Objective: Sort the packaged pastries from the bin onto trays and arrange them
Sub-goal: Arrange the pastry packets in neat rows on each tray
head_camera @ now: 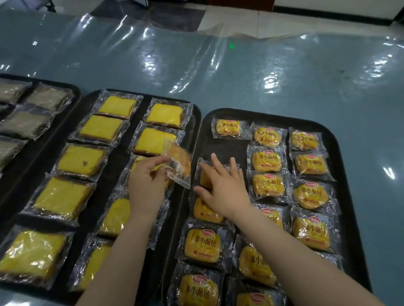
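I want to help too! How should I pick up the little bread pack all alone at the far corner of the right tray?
Take the little bread pack by its flat crimped right end, coming from above. It lies flat, label up, with bare tray beside it, so fingers probably fit there without squashing the bun.

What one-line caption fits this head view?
Left hand holds a clear-wrapped small bun packet; right hand rests on the black plastic right-hand tray's packets.
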{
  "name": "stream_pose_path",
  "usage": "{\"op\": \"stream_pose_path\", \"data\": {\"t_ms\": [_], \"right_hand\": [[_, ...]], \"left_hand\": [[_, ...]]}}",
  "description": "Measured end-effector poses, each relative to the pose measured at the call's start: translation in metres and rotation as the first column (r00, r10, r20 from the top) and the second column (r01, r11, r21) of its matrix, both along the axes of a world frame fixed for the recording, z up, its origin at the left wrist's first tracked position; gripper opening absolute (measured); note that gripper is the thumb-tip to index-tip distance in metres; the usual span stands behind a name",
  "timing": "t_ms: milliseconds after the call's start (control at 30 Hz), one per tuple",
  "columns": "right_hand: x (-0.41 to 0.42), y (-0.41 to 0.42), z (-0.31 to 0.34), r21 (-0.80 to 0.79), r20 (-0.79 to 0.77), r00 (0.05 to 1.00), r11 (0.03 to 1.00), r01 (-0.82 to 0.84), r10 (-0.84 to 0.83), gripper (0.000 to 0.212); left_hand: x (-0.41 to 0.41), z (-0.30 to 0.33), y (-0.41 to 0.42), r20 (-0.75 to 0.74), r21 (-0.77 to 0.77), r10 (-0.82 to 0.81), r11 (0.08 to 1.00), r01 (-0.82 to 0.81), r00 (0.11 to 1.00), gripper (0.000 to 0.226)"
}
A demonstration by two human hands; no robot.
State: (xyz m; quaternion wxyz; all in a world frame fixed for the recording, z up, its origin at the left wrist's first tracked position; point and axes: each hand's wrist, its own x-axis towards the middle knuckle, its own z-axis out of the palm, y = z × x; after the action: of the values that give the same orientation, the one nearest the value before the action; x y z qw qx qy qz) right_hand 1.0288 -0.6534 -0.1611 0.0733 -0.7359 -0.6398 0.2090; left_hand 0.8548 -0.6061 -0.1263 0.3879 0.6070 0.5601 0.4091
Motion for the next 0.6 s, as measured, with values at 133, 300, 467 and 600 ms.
{"op": "stream_pose_path", "data": {"t_ms": [133,300,467,600], "right_hand": [[-0.013,-0.004,0.016,0.278,-0.245,0.970,0.958,0.066,0.005,0.070],[-0.010,-0.005,0.026,0.305,-0.543,0.810,0.847,0.435,-0.220,0.008],[0.018,-0.008,0.030,-0.037,-0.823,0.395,0.732,0.681,-0.409,0.008],[0.030,-0.013,0.031,-0.095,-0.888,0.274,0.733,0.674,-0.368,0.007]], "left_hand": [[0.013,0.008,-0.007,0.034,-0.005,-0.097,0.995,0.097,0.995,0.028],[0.030,0.016,-0.014,0.190,-0.051,-0.253,0.962,0.267,0.948,0.032],[0.027,0.007,-0.007,-0.078,-0.065,-0.135,0.989,0.130,0.988,0.053],[0.032,0.005,-0.004,0.035,-0.226,-0.136,0.964,0.141,0.990,0.038]]}}
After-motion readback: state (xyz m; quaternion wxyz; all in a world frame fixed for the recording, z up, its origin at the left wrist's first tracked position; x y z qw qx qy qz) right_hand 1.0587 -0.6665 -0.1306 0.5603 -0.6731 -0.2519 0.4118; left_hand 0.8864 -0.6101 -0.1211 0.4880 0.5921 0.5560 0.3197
